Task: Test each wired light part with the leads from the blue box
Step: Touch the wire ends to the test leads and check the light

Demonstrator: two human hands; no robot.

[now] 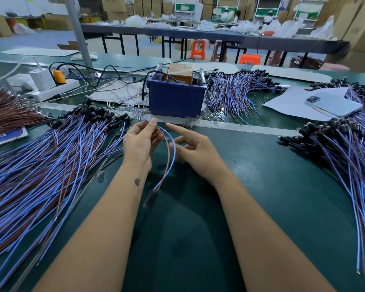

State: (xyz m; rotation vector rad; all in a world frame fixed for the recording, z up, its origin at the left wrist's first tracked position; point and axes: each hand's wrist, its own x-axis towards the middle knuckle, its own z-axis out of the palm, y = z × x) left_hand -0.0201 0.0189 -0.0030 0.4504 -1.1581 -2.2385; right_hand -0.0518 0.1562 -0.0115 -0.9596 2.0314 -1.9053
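Near the blue box (176,98), the left hand (140,142) pinches one wired light part (167,157) while the right hand (195,147) seems relaxed beside it, so the dangling blurred holder could slip free.

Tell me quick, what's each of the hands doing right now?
Left hand: pinching the thin blue-and-red wired light part.
Right hand: open, index finger extended, holding nothing that shows.

Left hand (140,142) pinches one wired light part (169,157) above green bench (261,186), its black end dangling blurred. Right hand (195,150) beside it, index finger extended. Blue box (176,98) just behind; wire piles (51,157) flank both sides.
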